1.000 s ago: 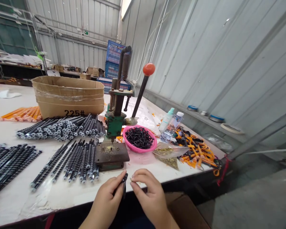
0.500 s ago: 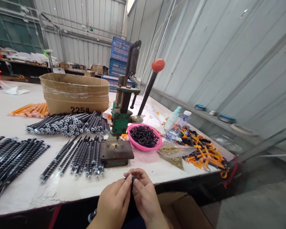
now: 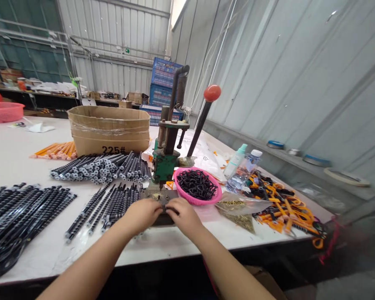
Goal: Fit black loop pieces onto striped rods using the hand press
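My left hand (image 3: 143, 213) and my right hand (image 3: 183, 214) meet on the base plate (image 3: 160, 195) of a green hand press (image 3: 164, 156). Their fingers are pinched together over a small dark part that I cannot make out. The press lever with a red knob (image 3: 212, 93) stands raised to the right. A pink bowl (image 3: 216, 196) of black clips sits just right of the press. Rows of black ribbed rods (image 3: 112, 204) lie left of the hands.
A cardboard box (image 3: 109, 130) marked 225# stands behind more black rods (image 3: 103, 166). Orange sticks (image 3: 58, 151) lie to its left. Bottles (image 3: 242, 168), a bag of brass pieces (image 3: 237, 206) and orange-black parts (image 3: 284, 206) fill the right end. Blue crates (image 3: 164, 85) stand behind.
Both hands moved forward from the table's near edge onto the press base, carrying the small dark piece. The view has shifted, so the table sits further right.
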`<control>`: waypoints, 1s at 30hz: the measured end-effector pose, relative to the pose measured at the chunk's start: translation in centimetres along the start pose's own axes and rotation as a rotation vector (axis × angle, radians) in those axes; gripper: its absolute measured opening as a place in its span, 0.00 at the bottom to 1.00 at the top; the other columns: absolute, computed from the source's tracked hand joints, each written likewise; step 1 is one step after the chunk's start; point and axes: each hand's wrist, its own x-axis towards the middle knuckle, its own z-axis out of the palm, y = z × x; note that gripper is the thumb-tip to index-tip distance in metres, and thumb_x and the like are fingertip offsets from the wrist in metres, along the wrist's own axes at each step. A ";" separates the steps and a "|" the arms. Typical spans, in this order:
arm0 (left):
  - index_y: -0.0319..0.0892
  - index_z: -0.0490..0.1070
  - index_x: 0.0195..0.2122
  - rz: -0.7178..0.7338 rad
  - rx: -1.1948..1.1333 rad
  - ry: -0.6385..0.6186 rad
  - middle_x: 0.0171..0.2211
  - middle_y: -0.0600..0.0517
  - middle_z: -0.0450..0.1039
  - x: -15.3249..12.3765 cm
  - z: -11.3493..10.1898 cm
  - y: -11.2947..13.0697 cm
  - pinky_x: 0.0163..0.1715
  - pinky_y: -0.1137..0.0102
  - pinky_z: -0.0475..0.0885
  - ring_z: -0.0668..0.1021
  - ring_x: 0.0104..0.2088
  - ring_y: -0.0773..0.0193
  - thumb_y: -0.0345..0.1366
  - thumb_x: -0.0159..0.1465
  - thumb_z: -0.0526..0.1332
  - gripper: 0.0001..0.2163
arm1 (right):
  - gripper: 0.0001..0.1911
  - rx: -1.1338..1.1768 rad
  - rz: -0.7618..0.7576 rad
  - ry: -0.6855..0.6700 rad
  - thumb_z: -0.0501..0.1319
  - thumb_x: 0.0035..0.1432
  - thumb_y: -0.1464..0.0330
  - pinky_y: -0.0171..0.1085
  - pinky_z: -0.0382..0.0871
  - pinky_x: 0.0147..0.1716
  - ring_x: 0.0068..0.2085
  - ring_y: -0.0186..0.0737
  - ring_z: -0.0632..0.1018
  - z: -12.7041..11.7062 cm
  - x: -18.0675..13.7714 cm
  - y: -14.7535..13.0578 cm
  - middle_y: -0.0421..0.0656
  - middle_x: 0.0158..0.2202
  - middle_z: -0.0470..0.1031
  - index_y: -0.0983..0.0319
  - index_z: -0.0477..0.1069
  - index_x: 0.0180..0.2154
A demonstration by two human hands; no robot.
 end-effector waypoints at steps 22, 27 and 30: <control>0.51 0.63 0.44 0.028 0.209 -0.034 0.32 0.50 0.70 3.3 1.4 -4.9 0.25 0.71 0.66 0.74 0.31 0.60 0.32 0.57 0.46 0.16 | 0.08 -0.212 -0.033 -0.066 0.54 0.49 0.72 0.36 0.60 0.43 0.39 0.38 0.68 2.5 5.3 2.8 0.43 0.34 0.72 0.63 0.71 0.31; 0.51 0.62 0.45 0.052 0.208 -0.033 0.34 0.51 0.71 3.4 1.6 -5.1 0.26 0.72 0.66 0.74 0.32 0.61 0.31 0.57 0.46 0.16 | 0.07 -0.228 -0.056 -0.072 0.55 0.49 0.72 0.34 0.61 0.42 0.38 0.36 0.68 2.5 5.5 3.1 0.41 0.32 0.72 0.62 0.71 0.29; 0.51 0.62 0.45 0.065 0.211 -0.036 0.35 0.52 0.71 3.5 1.6 -5.3 0.27 0.72 0.66 0.74 0.33 0.61 0.31 0.57 0.46 0.16 | 0.06 -0.240 -0.068 -0.061 0.55 0.49 0.72 0.34 0.62 0.41 0.38 0.36 0.69 2.5 5.5 3.1 0.41 0.32 0.72 0.62 0.71 0.30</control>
